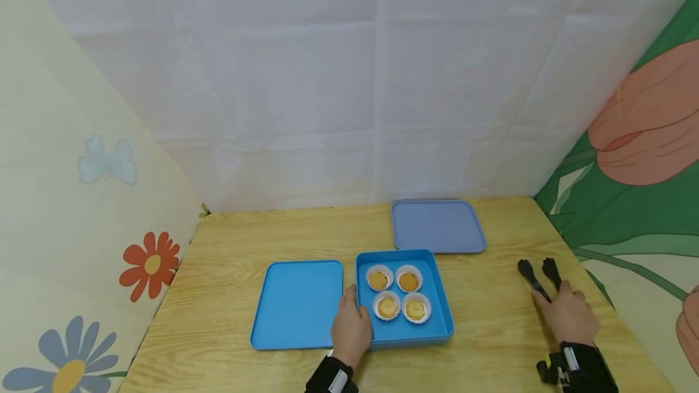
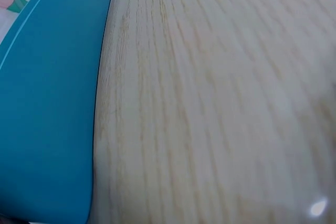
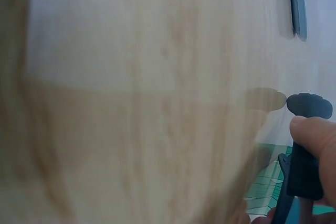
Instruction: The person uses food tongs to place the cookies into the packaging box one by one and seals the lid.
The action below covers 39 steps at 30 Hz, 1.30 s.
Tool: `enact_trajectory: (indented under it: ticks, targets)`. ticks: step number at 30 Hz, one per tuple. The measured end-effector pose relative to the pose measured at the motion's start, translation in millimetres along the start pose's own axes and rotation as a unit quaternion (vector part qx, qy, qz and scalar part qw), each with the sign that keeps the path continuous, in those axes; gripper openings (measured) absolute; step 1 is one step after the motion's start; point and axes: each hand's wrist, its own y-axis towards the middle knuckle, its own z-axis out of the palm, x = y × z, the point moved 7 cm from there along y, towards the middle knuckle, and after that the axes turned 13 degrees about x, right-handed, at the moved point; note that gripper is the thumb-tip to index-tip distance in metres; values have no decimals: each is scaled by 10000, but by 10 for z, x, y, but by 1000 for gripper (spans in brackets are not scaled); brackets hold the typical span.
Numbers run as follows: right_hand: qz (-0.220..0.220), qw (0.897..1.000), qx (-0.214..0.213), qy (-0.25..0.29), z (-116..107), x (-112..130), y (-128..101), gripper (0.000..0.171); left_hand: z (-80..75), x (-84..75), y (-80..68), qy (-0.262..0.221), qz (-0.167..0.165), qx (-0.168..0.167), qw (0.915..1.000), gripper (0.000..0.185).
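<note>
Already the right hand (image 1: 568, 314) had closed around the black tongs (image 1: 539, 278), fingers wrapped over the handles while the two scalloped tips pointed away across the table (image 1: 491, 320); in the right wrist view a fingertip (image 3: 315, 135) lay pressed on one arm of the tongs (image 3: 307, 145). The left hand (image 1: 351, 326) rested against the left wall of the box (image 1: 442, 320), fingers fairly straight along its rim, steadying rather than gripping it. Four cupcakes (image 1: 398, 295) in white paper cases sat inside the box in a two-by-two block, none of them lifted. Touching the box's left side lay a flat blue lid (image 1: 297, 302), and a paler tray (image 1: 437, 226) lay behind it (both bare). Judging from this, the tool was in hand and the box braced, but every cupcake was yet to be moved, so the work looked barely begun.
</note>
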Motion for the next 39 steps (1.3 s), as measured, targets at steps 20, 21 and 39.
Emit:
enact_trajectory:
  ticks: [20, 21, 39]
  targets:
    - [135, 9998, -7, -125, 53, -22, 26, 81, 2, 11, 2, 18, 27, -118, 9999, 42]
    - [150, 9998, 13, -125, 53, -20, 27, 82, 3, 11, 1, 27, 37, -128, 9999, 42]
    - [227, 9996, -23, -154, 36, 10, -8, 81, 3, 8, 9, -12, 2, -104, 9999, 42]
